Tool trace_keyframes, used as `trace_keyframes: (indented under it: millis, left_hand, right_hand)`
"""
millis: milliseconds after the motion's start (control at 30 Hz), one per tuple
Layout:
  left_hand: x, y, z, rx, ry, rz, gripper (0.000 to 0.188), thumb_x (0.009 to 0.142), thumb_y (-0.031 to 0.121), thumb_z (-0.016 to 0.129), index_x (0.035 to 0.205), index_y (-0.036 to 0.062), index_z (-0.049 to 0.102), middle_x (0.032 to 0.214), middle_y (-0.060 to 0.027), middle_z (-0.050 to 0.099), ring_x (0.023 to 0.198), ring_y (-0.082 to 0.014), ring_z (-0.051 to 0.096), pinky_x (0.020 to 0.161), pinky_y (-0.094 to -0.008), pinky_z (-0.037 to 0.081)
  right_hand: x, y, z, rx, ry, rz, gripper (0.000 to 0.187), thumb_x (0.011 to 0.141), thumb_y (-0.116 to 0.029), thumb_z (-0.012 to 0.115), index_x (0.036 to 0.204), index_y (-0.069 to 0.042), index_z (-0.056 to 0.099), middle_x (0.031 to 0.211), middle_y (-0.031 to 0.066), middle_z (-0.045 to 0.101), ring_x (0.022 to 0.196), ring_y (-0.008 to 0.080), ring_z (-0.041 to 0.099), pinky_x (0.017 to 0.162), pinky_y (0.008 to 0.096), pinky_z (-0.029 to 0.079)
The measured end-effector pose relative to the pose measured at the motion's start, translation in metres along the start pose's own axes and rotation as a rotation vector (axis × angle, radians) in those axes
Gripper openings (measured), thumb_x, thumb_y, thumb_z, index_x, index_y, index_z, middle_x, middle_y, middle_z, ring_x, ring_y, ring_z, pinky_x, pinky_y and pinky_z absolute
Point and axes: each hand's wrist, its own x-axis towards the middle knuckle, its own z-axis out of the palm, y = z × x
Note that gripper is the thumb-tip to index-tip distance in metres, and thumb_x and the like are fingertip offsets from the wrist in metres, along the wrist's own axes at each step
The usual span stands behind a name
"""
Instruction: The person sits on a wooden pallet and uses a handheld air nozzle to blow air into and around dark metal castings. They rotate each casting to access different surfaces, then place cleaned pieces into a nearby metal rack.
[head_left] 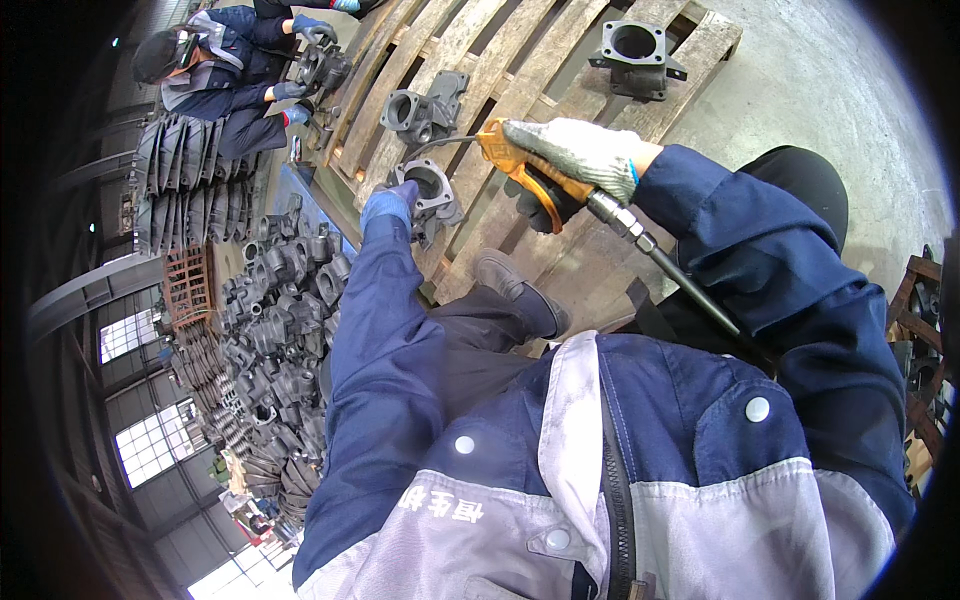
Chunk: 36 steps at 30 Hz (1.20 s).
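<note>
My right hand (580, 150), in a whitish glove with dark fingertips, is wrapped round an orange air blow gun (510, 152). A black hose (690, 285) with a metal coupling runs from the gun's handle past my right forearm. The gun's thin dark nozzle tube (440, 142) points left, above a grey metal casting (440, 200) with a round flanged opening. My left hand (388, 205), in a blue glove, is closed on the left rim of this casting; some of its fingers are hidden. The casting sits on a wooden pallet (510, 70).
A second casting (408, 112) and another square-flanged casting (636, 60) stand on the pallet. A heap of dark castings (280, 310) lies at the left, near stacked ribbed metal parts (180, 160). At the upper left a co-worker (230, 60) crouches, handling a casting (322, 68).
</note>
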Motion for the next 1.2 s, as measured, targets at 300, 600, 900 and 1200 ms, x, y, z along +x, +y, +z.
trace_keyframes:
  millis: [300,600,900,1200]
  left_hand:
    - [0.04,-0.021,0.011,-0.042,-0.024,0.022,0.061,0.074,0.033,0.074,0.124,0.0003,0.062,0.1,-0.0172,0.072,0.089,-0.0272,0.071,0.076,-0.0394,0.055]
    - [-0.005,0.003,-0.008,0.052,-0.036,0.001,0.061,0.074,0.036,0.073,0.123,0.0006,0.063,0.103,-0.0182,0.072,0.091,-0.0281,0.071,0.08,-0.0395,0.054]
    - [0.043,-0.02,0.009,0.113,-0.022,0.009,0.063,0.074,0.039,0.071,0.123,0.0014,0.063,0.116,-0.0205,0.069,0.108,-0.0317,0.068,0.09,-0.0403,0.052]
    - [-0.002,-0.004,-0.006,0.009,-0.056,-0.019,0.055,0.077,0.037,0.069,0.12,0.0041,0.066,0.111,-0.0167,0.07,0.095,-0.0286,0.07,0.085,-0.0414,0.053]
  right_hand:
    - [0.009,0.006,-0.011,-0.062,-0.002,0.014,0.06,0.097,-0.059,0.051,0.099,0.001,0.059,0.078,0.0133,0.068,0.062,0.0183,0.07,0.059,0.0299,0.062]
    - [0.013,0.01,-0.022,-0.118,0.066,-0.025,0.061,0.097,-0.06,0.05,0.103,0.0,0.06,0.082,0.0137,0.069,0.063,0.0184,0.071,0.057,0.0307,0.062]
    - [0.01,0.01,-0.018,-0.141,0.039,-0.038,0.063,0.098,-0.061,0.047,0.1,-0.001,0.062,0.082,0.0073,0.068,0.061,0.0144,0.068,0.055,0.0272,0.06]
    - [-0.037,0.01,-0.019,0.064,0.061,0.075,0.053,0.099,-0.055,0.051,0.102,-0.003,0.062,0.081,0.0095,0.068,0.061,0.017,0.069,0.057,0.0301,0.062]
